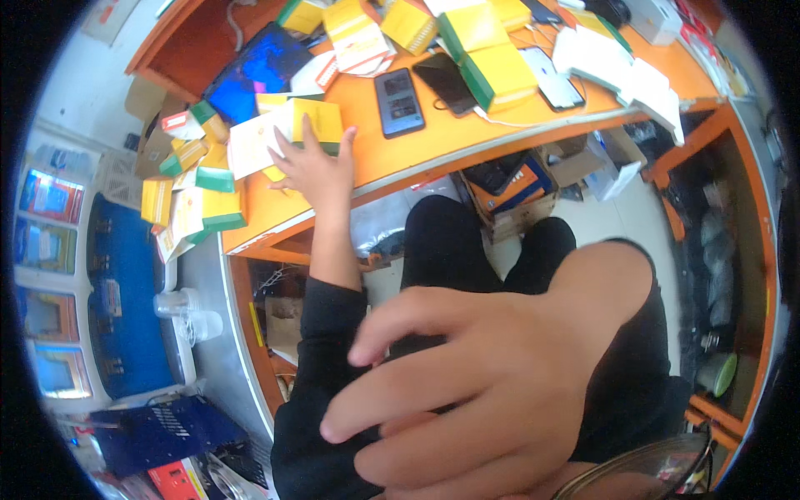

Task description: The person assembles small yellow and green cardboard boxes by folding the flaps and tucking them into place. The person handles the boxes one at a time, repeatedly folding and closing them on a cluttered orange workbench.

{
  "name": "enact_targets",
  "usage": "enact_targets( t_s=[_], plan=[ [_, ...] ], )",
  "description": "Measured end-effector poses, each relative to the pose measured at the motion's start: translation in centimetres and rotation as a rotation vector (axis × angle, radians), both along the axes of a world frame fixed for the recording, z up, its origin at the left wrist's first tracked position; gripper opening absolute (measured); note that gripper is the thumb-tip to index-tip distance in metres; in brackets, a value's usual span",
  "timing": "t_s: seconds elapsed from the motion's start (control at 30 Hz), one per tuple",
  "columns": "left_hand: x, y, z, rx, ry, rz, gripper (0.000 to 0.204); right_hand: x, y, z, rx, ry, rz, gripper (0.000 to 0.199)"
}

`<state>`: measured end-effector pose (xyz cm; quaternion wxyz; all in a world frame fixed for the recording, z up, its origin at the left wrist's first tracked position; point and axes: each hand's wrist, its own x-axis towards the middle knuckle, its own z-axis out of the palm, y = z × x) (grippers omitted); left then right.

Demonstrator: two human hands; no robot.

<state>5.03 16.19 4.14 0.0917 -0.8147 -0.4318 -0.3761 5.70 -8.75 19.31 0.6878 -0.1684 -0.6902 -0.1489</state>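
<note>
My left hand [321, 167] lies with fingers spread over a yellow and white box [317, 117] near the front edge of the orange desk [371, 154]. Beneath and beside its fingers is the box's white part. Raised close to the camera is my right hand [492, 375], its back showing and its fingers loosely bent and apart. Nothing shows in it, though its palm is hidden. A phone [399, 103] with a lit screen rests to the right of my left hand.
Yellow, green and white boxes [208, 204] heap up at the desk's left corner. Behind them leans a blue-lit screen [254, 71]. A dark phone [446, 83], a white-screened phone [553, 79] and a yellow-green box [498, 71] lie farther right. Cartons [575, 158] sit under the desk.
</note>
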Motion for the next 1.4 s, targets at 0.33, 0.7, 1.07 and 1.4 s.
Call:
enact_targets(
  t_s=[0.33, 0.7, 1.07, 1.4],
  plan=[
    [-2.1, -4.4, -0.8, -0.003, -0.296, -0.479, 0.040, 4.1, -1.2, 2.1, -0.747, -1.162, 0.485, 0.018],
    [-5.0, -8.8, 3.7, -0.538, -0.548, -1.147, 0.050, 23.6, -1.4, -6.7, -1.189, -0.174, -1.014, 0.023],
    [-1.4, -14.4, 13.1, -0.047, -0.895, -2.416, 0.057, 42.0, -6.3, -11.2, -1.666, -0.146, -1.192, 0.029],
    [-5.9, -12.1, 10.0, -0.807, -0.788, -2.160, 0.083, 46.4, -7.5, -11.7, -1.601, 0.050, -1.086, 0.033]
  ],
)
